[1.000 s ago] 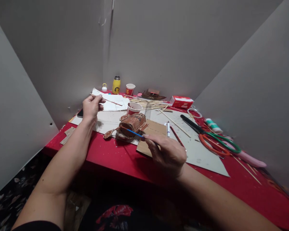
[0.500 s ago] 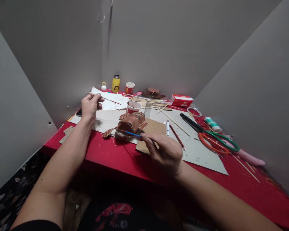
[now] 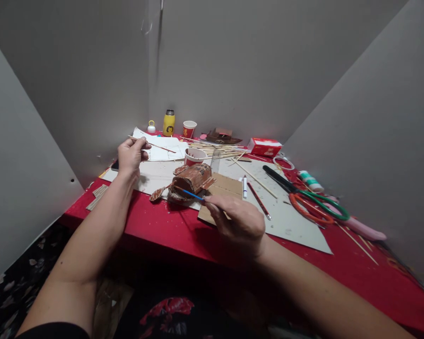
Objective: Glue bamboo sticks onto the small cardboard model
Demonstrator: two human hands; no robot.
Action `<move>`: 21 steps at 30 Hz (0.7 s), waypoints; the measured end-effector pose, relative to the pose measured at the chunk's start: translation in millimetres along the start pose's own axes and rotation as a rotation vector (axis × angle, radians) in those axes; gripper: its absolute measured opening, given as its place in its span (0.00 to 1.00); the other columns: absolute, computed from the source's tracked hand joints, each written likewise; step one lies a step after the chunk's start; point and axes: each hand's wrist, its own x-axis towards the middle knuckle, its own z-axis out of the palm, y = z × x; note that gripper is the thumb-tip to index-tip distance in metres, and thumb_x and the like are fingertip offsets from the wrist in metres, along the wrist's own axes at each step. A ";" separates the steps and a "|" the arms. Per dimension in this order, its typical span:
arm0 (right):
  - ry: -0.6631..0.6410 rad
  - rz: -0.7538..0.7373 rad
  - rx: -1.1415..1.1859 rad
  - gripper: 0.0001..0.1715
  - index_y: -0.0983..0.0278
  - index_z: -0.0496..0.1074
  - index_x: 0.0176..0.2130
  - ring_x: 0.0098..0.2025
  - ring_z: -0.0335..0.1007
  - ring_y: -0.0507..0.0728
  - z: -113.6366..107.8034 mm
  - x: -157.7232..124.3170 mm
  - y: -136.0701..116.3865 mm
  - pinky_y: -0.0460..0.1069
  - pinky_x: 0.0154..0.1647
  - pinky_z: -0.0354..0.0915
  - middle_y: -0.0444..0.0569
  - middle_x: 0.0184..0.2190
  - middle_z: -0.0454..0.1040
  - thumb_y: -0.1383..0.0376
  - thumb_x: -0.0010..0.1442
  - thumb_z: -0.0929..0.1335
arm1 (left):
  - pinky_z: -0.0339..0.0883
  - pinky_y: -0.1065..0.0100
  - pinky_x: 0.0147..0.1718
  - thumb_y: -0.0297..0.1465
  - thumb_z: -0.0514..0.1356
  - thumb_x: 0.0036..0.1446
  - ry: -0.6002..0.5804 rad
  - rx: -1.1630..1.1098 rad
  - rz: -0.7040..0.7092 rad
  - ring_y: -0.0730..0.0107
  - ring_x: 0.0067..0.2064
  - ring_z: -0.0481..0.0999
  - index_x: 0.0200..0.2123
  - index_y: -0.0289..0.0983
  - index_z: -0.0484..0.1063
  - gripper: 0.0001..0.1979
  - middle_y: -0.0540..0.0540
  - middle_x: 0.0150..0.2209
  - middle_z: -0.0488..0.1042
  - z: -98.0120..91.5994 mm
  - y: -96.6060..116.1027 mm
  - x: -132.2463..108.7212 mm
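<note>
Between the fingertips of my left hand (image 3: 132, 154) is a thin wooden stick (image 3: 159, 147), its right part coloured reddish brown. The stick is held up over white paper sheets (image 3: 178, 154). My right hand (image 3: 238, 221) pinches a blue-handled paintbrush (image 3: 191, 193). Its tip points left, at the open front of a brown-painted cardboard model (image 3: 198, 178) with a rounded top; whether the tip touches it I cannot tell. A flat, brown-streaked oval piece (image 3: 157, 194) sticks out at the model's left. Just behind the model stands a paper cup (image 3: 195, 155) with brown smears inside.
Several wooden sticks (image 3: 222, 150) lie behind the cup. Scissors (image 3: 304, 200) with green and orange handles, a pencil (image 3: 259, 201), a white marker (image 3: 245, 187) and cardboard (image 3: 226, 187) are on the right. A yellow bottle (image 3: 168, 123) and a model boat (image 3: 222, 135) stand at the back.
The whole view has shifted slightly. The brush and my right hand have barely moved relative to the model; my left hand still holds the stick in the same place.
</note>
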 end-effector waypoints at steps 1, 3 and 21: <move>0.005 -0.018 0.000 0.15 0.60 0.75 0.47 0.32 0.80 0.54 0.3 0.2 0.1 0.46 0.35 0.76 0.47 0.32 0.82 0.74 0.61 0.69 | 0.57 0.77 0.17 0.30 0.63 0.48 0.000 0.000 -0.001 0.82 0.17 0.62 0.23 0.38 0.65 0.08 0.52 0.22 0.72 0.0 0.2 0.0; -0.023 -0.050 0.023 0.14 0.61 0.74 0.47 0.32 0.80 0.53 1.1 0.6 0.3 0.46 0.35 0.76 0.47 0.32 0.82 0.75 0.62 0.69 | 0.57 0.77 0.16 0.30 0.63 0.48 0.006 0.002 -0.002 0.82 0.17 0.63 0.24 0.37 0.66 0.08 0.51 0.22 0.72 -0.1 0.5 0.0; -0.075 -0.103 0.073 0.13 0.65 0.73 0.47 0.32 0.79 0.53 3.2 -0.2 0.2 0.46 0.34 0.75 0.51 0.33 0.82 0.75 0.62 0.68 | 0.57 0.76 0.17 0.29 0.62 0.49 0.014 0.013 -0.011 0.82 0.16 0.62 0.24 0.37 0.66 0.07 0.52 0.22 0.73 0.4 1.2 -1.1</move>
